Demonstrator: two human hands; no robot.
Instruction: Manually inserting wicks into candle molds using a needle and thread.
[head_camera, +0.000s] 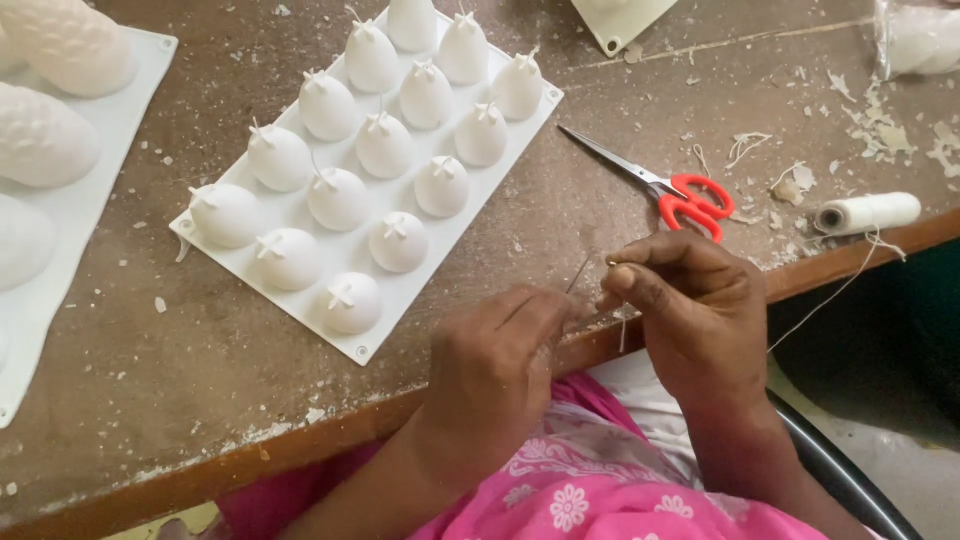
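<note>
- Low in the frame, over the worktop (150, 400) edge, the left hand (495, 370) and right hand (695, 310) meet, fingertips pinched on a thin needle (580, 272) and white thread (622, 325).
- Right of centre lie red-handled scissors (670, 190) and a thread spool (868, 213).
- Upper centre sits a white silicone mould (370, 170) of egg shapes.
</note>
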